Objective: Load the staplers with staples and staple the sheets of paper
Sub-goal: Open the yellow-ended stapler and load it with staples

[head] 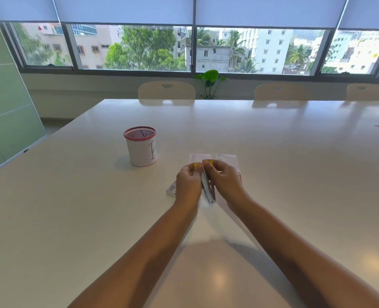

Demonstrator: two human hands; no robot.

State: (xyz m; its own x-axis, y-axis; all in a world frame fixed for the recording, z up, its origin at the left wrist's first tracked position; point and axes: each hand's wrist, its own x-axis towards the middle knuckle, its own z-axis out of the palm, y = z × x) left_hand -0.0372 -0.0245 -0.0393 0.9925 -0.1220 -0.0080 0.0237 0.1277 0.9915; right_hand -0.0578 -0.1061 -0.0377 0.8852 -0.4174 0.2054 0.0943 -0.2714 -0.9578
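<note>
Between both hands (189, 180) (225, 180), stapler (208, 190) over paper (226, 160).

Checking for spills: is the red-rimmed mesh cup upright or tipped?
Upright: the red-rimmed white mesh cup stands on its base on the white table, rim up.

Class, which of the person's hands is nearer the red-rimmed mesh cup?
Left. The left hand lies right of and nearer than the cup; the right hand is farther right, beyond the stapler.
</note>
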